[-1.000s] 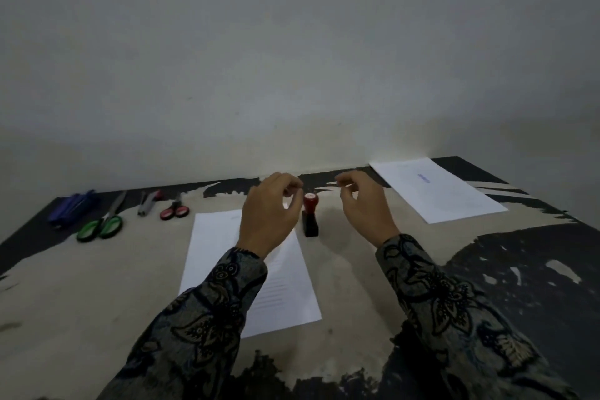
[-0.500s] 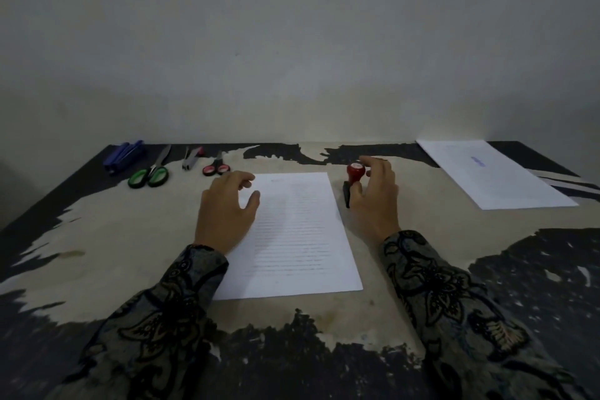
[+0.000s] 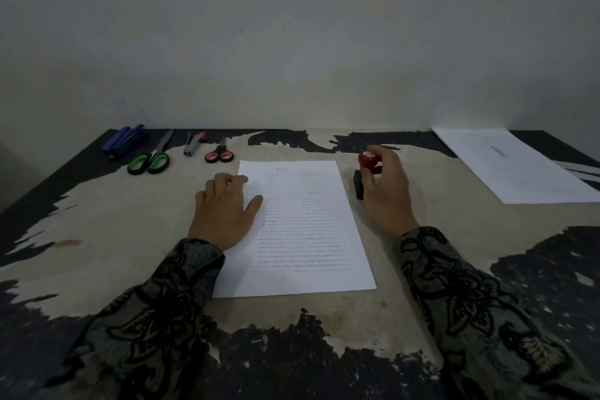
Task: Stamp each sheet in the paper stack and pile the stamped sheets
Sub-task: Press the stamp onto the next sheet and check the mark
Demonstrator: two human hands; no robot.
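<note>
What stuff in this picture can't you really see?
- Head view: printed text on the paper stack is too small to read.
- Blue mark on the stamped sheet: blurred; the sheet's right corner is cut off.
- Stamp: the right hand hides part of it.

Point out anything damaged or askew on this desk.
The table is damaged: its dark surface layer has peeled across the middle, leaving ragged black patches around bare tan. The stamped sheet at far right lies angled, unlike the paper stack. Nothing is spilled.
</note>
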